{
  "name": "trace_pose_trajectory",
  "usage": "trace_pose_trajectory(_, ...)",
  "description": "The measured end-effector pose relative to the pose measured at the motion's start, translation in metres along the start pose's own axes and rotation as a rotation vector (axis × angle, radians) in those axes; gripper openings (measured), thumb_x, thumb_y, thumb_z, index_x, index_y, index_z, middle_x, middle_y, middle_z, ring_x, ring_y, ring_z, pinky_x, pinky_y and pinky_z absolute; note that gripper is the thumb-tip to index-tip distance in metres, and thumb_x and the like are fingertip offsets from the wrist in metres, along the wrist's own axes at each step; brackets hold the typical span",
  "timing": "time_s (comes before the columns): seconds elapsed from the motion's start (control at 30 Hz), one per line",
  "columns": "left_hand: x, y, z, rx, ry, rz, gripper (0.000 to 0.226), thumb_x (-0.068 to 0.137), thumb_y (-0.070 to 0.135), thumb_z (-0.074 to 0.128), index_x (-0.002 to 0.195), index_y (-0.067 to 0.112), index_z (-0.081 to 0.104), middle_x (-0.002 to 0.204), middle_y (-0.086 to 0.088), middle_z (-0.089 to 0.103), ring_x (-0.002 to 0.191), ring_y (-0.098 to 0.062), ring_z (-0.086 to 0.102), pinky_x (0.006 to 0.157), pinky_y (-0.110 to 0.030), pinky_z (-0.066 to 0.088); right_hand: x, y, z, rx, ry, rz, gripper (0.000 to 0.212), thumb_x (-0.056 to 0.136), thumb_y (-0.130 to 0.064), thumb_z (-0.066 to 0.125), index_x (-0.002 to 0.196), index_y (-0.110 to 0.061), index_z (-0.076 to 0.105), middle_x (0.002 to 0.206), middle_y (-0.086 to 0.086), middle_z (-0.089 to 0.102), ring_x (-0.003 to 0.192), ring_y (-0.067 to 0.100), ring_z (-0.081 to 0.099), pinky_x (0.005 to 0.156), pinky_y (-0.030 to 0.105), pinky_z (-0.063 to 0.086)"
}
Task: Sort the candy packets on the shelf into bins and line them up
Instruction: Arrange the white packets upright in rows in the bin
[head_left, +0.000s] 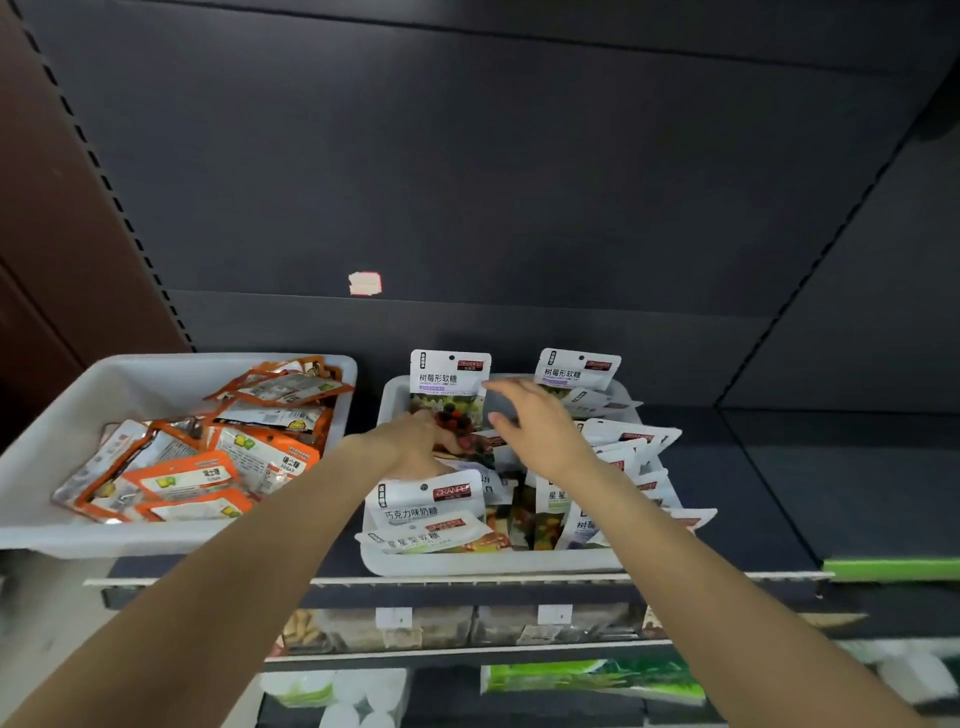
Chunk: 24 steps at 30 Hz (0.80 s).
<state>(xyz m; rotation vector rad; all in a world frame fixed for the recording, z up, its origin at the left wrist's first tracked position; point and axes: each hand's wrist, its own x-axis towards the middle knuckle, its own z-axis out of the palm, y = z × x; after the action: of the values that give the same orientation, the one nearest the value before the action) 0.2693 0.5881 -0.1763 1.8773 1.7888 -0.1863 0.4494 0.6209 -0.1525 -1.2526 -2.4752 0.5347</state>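
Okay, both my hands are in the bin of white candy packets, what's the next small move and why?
Probably stand the packet under your left hand up behind the upright white packet at the back of the right bin. Two packets already stand there, while the rest lie jumbled; your right hand hovers open.

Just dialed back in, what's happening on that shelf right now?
A person is sorting candy packets in the right white bin. The left hand reaches in low and touches a berry candy packet standing at the bin's back; whether it grips is unclear. The right hand hovers open above the packets. Another white packet stands at the back right; the rest lie jumbled. The left white bin holds a loose heap of orange packets.
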Motion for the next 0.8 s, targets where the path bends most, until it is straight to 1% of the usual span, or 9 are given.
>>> trace_pose_trajectory(0.07,0.003,-0.007,0.005,-0.025,-0.039,0.031,0.055,0.084,0.055,0.057,0.132,0.031,0.048,0.145,0.000,0.038,0.131,-0.021,0.038,0.108,-0.040,0.035,0.019,-0.006,0.022,0.127,-0.042,0.099,0.051,0.097,-0.020,0.051,0.145,-0.015,0.035,0.145,0.009,0.040,0.131,0.024,0.040,0.107,0.029,0.031)
trace_pose_trajectory(0.13,0.005,-0.015,0.011,-0.020,-0.063,0.058,0.051,0.089,0.051,0.055,0.134,0.031,0.042,0.147,0.002,0.037,0.128,-0.021,0.043,0.105,-0.038,0.038,0.037,-0.001,0.044,0.162,-0.094,0.222,0.056,0.096,-0.023,0.053,0.146,-0.015,0.029,0.145,0.012,0.039,0.130,0.029,0.042,0.106,0.034,0.034)
trace_pose_trajectory(0.27,0.012,-0.024,0.013,0.149,-0.034,0.116,0.062,0.086,0.067,0.046,0.137,0.033,0.036,0.151,0.006,0.032,0.129,-0.023,0.041,0.103,-0.037,0.036,0.060,0.023,0.072,0.042,-0.224,0.348,0.068,0.092,-0.039,0.055,0.148,-0.019,0.021,0.147,0.012,0.035,0.133,0.032,0.036,0.108,0.047,0.034)
trace_pose_trajectory(0.37,0.013,-0.027,0.015,0.236,-0.030,0.107,0.071,0.083,0.073,0.040,0.141,0.033,0.032,0.155,0.006,0.023,0.134,-0.024,0.036,0.109,-0.038,0.028,0.058,0.044,0.084,0.039,-0.318,0.446,0.077,0.089,-0.053,0.053,0.149,-0.017,0.020,0.154,0.010,0.023,0.141,0.029,0.023,0.113,0.044,0.026)
trace_pose_trajectory(0.47,0.014,-0.030,0.016,0.254,-0.047,0.103,0.073,0.082,0.076,0.037,0.140,0.034,0.032,0.152,0.005,0.027,0.132,-0.022,0.037,0.108,-0.038,0.025,0.057,0.055,0.095,0.061,-0.366,0.464,0.080,0.090,-0.061,0.044,0.151,-0.018,0.014,0.158,0.007,0.013,0.145,0.025,0.013,0.116,0.040,0.017)
trace_pose_trajectory(0.53,0.017,-0.033,0.016,0.246,-0.047,0.105,0.072,0.081,0.077,0.037,0.138,0.033,0.034,0.148,0.006,0.033,0.130,-0.020,0.039,0.108,-0.037,0.026,0.060,0.060,0.099,0.026,-0.409,0.465,0.074,0.095,-0.059,0.032,0.152,-0.018,0.010,0.159,0.005,0.007,0.146,0.024,0.008,0.117,0.039,0.012)
trace_pose_trajectory(0.6,0.018,-0.035,0.016,0.261,-0.030,0.110,0.073,0.080,0.078,0.036,0.138,0.033,0.035,0.146,0.007,0.036,0.128,-0.020,0.041,0.107,-0.037,0.027,0.062,0.066,0.103,-0.039,-0.433,0.435,0.061,0.101,-0.046,0.024,0.152,-0.017,0.008,0.160,0.005,0.007,0.146,0.023,0.008,0.118,0.038,0.011)
trace_pose_trajectory(0.7,0.019,-0.038,0.019,0.262,0.000,0.113,0.075,0.079,0.079,0.036,0.137,0.032,0.036,0.146,0.007,0.038,0.128,-0.019,0.042,0.107,-0.035,0.027,0.063,0.074,0.108,-0.140,-0.471,0.373,0.061,0.101,-0.028,0.033,0.152,-0.014,0.003,0.160,0.005,0.004,0.146,0.022,0.007,0.119,0.036,0.010)
trace_pose_trajectory(0.8,0.020,-0.040,0.021,0.226,0.006,0.119,0.075,0.078,0.080,0.036,0.137,0.034,0.036,0.147,0.008,0.037,0.129,-0.018,0.040,0.108,-0.034,0.025,0.066,0.077,0.112,-0.140,-0.488,0.366,0.071,0.097,-0.031,0.045,0.152,-0.017,0.004,0.159,0.005,0.007,0.146,0.024,0.009,0.118,0.038,0.012)
